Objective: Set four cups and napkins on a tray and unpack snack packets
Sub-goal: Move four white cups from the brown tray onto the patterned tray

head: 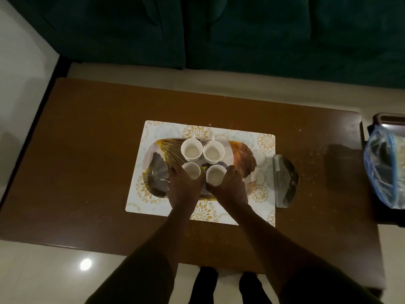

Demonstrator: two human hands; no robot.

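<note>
A patterned tray [243, 159] with gold and dark leaf shapes lies on a white floral placemat [153, 205]. On it stand two white cups at the back, one on the left [192, 149] and one on the right [213, 151]. My left hand [184, 183] wraps around the near left cup [192, 170]. My right hand [230, 185] wraps around the near right cup [215, 175]. Both near cups rest on or just above the tray. A small yellow and dark packet [203, 168] peeks out between the near cups.
The brown wooden table [87, 150] bears the placemat. A shiny dark packet [285, 181] lies to the right of the mat. A clear blue-trimmed plastic bag [385, 167] sits on a side surface at far right. A dark green sofa [219, 29] stands behind the table.
</note>
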